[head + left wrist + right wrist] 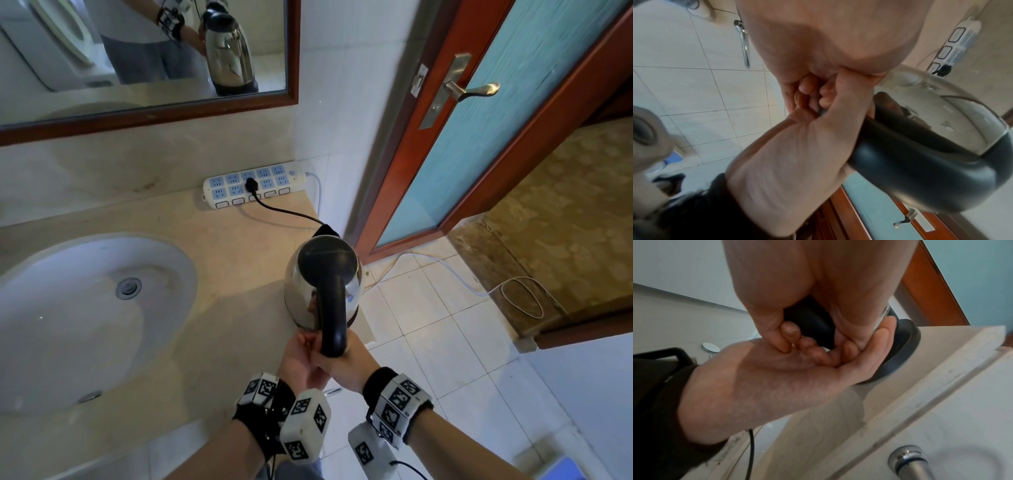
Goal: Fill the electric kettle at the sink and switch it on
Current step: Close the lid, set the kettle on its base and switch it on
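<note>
One kettle [322, 281] | one sink [85, 308] | two hands: left hand [301, 359], right hand [352, 363] at handle

Kettle's switch [349, 298] perhaps lit, too small; sink [41, 342] cut off at left

Kettle [301, 291]: polished mirror-finish metal body; lid & handle [331, 308] smooth black plastic, semi-gloss. Counter [219, 308]: beige stone, smooth, low sheen. Basin [68, 308]: glossy white ceramic w/ metal drain. Power strip [253, 186]: white plastic. Door [479, 137]: varnished wood frame, frosted glass, brushed-metal lever.
</note>
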`<move>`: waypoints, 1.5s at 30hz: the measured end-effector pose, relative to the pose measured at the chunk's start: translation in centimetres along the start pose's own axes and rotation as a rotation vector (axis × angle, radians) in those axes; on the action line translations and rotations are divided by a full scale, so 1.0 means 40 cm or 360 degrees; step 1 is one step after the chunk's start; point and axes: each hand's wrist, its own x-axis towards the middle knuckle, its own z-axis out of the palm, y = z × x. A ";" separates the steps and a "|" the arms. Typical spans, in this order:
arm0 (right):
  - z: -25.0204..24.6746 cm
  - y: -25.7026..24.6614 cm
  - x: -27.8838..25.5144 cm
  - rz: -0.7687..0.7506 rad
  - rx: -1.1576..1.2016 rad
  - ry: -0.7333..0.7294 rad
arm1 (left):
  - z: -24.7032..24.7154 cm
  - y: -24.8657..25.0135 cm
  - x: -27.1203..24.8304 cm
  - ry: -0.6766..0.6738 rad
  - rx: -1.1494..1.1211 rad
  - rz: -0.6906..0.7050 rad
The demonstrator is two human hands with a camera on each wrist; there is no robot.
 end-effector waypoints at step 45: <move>-0.001 0.022 0.009 0.0043 0.0035 0.0079 | -0.003 -0.023 0.035 0.0062 0.0049 -0.0027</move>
